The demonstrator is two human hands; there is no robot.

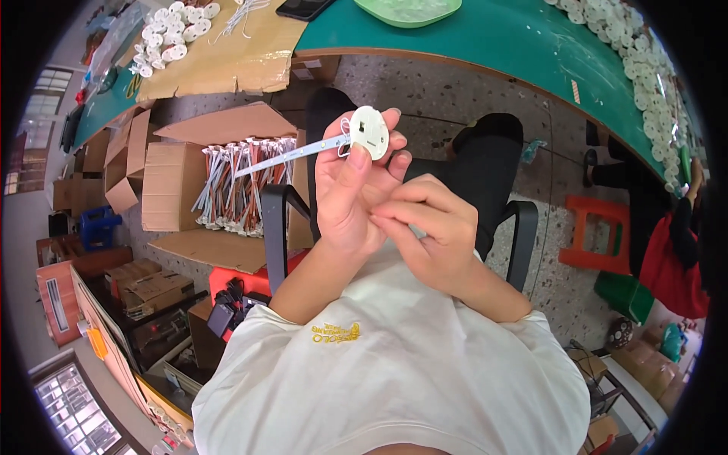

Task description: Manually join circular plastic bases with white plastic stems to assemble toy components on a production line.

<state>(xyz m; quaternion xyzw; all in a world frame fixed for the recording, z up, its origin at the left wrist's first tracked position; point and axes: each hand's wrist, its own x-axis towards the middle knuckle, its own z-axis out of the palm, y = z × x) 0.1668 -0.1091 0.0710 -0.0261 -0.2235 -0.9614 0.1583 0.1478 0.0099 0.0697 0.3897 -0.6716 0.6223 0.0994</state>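
My left hand [343,201] is raised in front of my lap, palm up, pinching a round white plastic disc [371,135] between thumb and fingers. The disc has a small dark rectangular opening and a narrow slot. Thin white wires loop beside it, and a slim pale LED strip [292,155] with small yellowish spots sticks out to the left. My right hand [440,235] is close by the left palm, thumb and fingertips pressed together; whatever they hold, if anything, is too small to make out.
An open cardboard box [171,186] left of my chair holds many bundled strips [243,189]. On the green table [500,45] lie piles of white discs [174,30], a green tray [409,11] and a cardboard sheet [258,53]. An orange stool [599,235] and a person in red [671,265] are at right.
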